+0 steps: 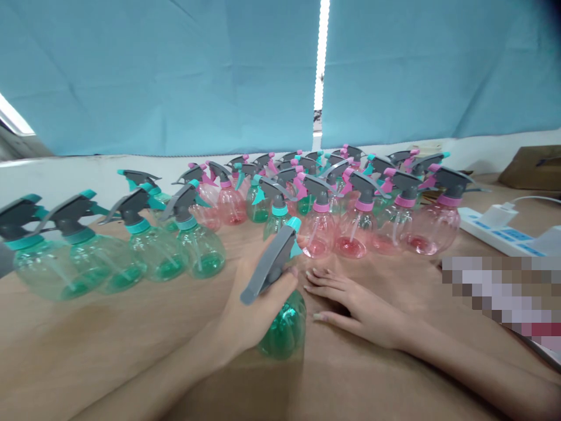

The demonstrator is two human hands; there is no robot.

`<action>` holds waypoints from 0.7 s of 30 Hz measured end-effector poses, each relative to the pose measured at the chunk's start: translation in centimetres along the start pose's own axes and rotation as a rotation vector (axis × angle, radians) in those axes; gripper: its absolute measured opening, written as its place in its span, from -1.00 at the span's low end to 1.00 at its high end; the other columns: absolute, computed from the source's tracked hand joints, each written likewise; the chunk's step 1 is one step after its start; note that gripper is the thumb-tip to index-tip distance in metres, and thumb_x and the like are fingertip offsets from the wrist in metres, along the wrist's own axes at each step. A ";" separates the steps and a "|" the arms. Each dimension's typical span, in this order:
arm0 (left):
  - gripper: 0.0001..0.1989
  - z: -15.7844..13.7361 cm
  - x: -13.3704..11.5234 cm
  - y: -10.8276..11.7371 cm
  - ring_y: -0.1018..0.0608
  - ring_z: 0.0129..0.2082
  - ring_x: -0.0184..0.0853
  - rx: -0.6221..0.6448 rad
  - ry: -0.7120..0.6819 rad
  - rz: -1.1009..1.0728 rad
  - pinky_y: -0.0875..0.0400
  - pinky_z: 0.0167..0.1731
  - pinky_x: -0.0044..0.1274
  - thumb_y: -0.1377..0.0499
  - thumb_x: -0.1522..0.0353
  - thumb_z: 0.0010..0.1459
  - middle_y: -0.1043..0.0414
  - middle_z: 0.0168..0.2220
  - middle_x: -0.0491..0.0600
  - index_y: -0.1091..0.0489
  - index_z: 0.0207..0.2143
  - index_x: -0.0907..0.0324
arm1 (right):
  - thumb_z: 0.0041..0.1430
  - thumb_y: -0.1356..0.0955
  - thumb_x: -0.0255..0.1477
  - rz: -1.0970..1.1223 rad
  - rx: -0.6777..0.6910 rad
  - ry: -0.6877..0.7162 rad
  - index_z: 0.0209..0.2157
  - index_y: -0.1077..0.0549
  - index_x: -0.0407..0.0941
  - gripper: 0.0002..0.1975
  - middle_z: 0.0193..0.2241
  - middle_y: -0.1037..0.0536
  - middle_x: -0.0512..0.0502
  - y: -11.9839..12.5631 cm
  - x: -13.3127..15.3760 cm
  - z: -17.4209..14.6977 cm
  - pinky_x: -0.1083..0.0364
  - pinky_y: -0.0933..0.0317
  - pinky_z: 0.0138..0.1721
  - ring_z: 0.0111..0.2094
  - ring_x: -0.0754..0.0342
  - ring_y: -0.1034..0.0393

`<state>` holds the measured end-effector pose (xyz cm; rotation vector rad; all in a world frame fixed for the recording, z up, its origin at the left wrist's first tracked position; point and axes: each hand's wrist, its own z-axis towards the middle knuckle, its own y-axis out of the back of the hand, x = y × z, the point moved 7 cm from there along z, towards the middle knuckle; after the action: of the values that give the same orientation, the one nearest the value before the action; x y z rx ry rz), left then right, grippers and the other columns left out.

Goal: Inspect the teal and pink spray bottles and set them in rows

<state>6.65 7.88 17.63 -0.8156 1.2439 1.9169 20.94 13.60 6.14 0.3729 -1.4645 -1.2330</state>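
Observation:
My left hand (258, 307) is wrapped round the neck of a green spray bottle (284, 330) with a grey trigger head and a turquoise nozzle. The fingers hide its collar. Flat on the table to its right, my right hand (350, 301) has its fingers stretched out and holds nothing. Just beyond it stand pink spray bottles, the nearest being a pink spray bottle (350, 234) with a grey and pink head. On the left, several green spray bottles stand in a row, among them a green spray bottle (202, 251) close to my left hand.
More green and pink bottles crowd the back of the brown table (131, 351). At the right lies a white power strip (499, 229) with plugs and a cable. A brown package (532, 166) sits behind it. A blue curtain (175, 76) hangs behind the table.

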 end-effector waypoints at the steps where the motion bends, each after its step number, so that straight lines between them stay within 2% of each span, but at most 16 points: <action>1: -0.91 0.1 0.0 0.0 -0.37 -0.48 -0.33 0.003 -0.002 -0.004 -0.25 -0.47 -0.48 -0.04 0.36 0.12 -0.28 -0.49 -0.17 -0.20 -0.46 0.07 | 0.32 -0.24 -0.10 -0.007 0.008 -0.002 0.28 -0.19 -0.04 -0.41 0.31 -0.15 -0.11 0.0 0.0 0.0 -0.18 0.10 0.31 0.33 -0.10 0.04; 7: -0.89 0.2 0.2 -0.2 -0.35 -0.47 -0.33 0.051 -0.016 -0.004 -0.24 -0.46 -0.50 -0.05 0.36 0.10 -0.18 -0.50 -0.19 -0.15 -0.48 0.07 | 0.32 -0.22 -0.08 -0.025 0.026 -0.016 0.29 -0.17 -0.07 -0.39 0.32 -0.14 -0.11 -0.1 0.0 0.1 -0.17 0.11 0.32 0.34 -0.08 0.06; 21: -0.87 0.2 0.3 -0.2 -0.29 -0.52 -0.34 0.061 0.038 -0.047 -0.17 -0.50 -0.49 -0.07 0.37 0.04 -0.20 -0.52 -0.18 -0.11 -0.49 0.07 | 0.31 -0.27 -0.13 0.025 -0.027 0.016 0.28 -0.19 0.01 -0.43 0.30 -0.17 -0.09 0.1 0.1 -0.1 -0.19 0.08 0.30 0.32 -0.11 0.01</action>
<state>6.62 8.15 17.36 -0.8453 1.2885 1.8245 21.00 13.57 6.22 0.3451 -1.4338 -1.2261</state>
